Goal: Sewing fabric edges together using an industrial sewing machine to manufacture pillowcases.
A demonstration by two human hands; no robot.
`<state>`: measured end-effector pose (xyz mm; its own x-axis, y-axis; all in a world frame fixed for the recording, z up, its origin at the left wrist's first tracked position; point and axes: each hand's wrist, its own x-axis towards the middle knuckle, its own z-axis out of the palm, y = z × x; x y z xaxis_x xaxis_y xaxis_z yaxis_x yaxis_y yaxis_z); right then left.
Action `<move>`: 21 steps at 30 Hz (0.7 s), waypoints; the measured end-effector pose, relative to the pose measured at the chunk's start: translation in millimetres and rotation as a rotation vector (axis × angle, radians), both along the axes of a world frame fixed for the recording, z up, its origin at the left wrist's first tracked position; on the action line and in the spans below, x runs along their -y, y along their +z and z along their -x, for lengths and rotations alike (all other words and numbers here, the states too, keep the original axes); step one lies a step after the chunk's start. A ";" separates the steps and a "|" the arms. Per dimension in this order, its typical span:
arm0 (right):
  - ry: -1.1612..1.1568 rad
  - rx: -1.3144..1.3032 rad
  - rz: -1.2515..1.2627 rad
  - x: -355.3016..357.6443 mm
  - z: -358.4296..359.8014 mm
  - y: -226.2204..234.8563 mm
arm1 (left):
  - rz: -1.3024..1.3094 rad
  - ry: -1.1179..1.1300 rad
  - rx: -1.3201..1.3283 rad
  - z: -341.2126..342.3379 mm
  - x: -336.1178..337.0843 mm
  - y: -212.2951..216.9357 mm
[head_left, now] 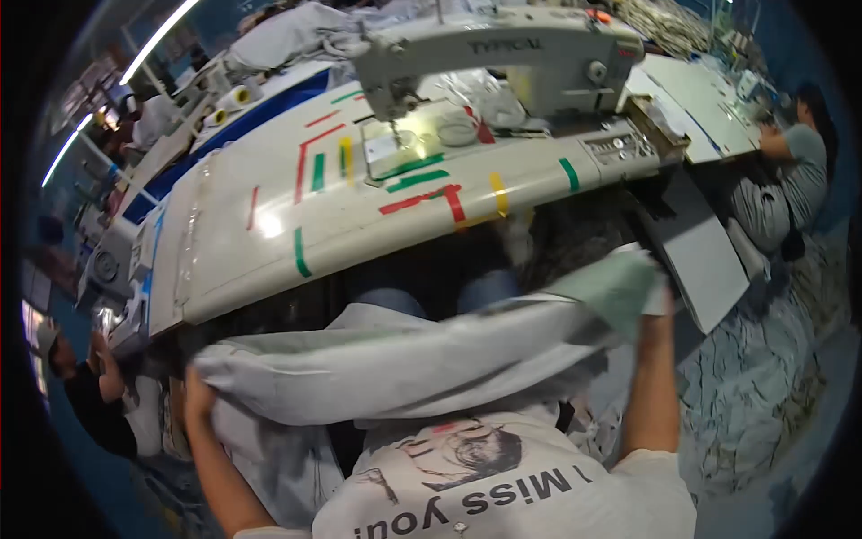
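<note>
Pale grey garment stretched wide above the lap, below the white sewing table; left hand clenched on one end, right hand clenched on the other, sewing machine well apart.

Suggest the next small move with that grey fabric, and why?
Probably lift the grey fabric forward onto the sewing table. Left hand and right hand grip its two ends, stretched across the lap below the table edge, short of the sewing machine.
</note>
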<state>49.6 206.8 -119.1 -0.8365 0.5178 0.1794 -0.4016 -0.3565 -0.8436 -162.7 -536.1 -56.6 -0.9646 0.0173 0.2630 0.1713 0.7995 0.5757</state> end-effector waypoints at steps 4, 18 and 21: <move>0.021 0.215 0.102 64.9 8.1 -12.2 | 0.694 -0.204 0.754 -4.8 -71.4 -61.4; 0.268 0.278 0.217 40.7 7.5 -35.9 | -0.148 -1.324 0.153 -14.1 -495.4 -59.0; 0.216 0.408 0.341 35.5 7.5 -42.9 | -0.018 -1.534 -0.005 -51.6 -483.7 -53.5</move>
<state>42.1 171.3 -162.0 -0.8964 0.2991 -0.3271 0.0443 -0.6738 -0.7376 -111.0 -52.4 -110.1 -0.0202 0.9606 0.2771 0.8008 -0.1504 0.5798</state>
